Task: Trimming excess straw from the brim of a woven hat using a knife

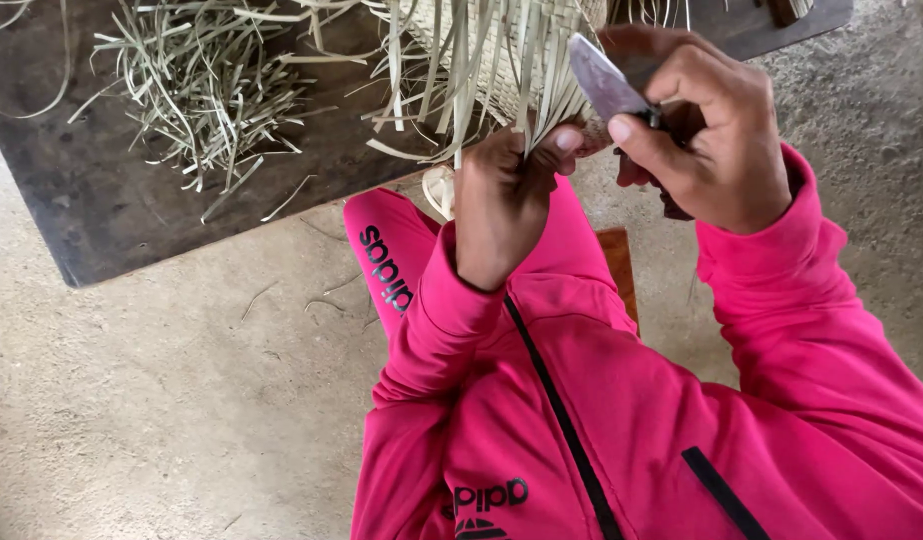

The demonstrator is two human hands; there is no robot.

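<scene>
My left hand [503,200] pinches a bunch of pale loose strips that hang from the edge of a woven straw mat [501,50]. My right hand [706,130] grips a small knife [606,85]. Its dull blade points up and to the left, right beside the pinched strips. Both arms are in bright pink sleeves. The knife's handle is hidden inside my fist.
A dark wooden board [91,190] lies on the sandy concrete floor [161,400]. A heap of cut straw scraps [201,80] rests on it at upper left. A brown wooden seat edge [618,265] shows under my legs.
</scene>
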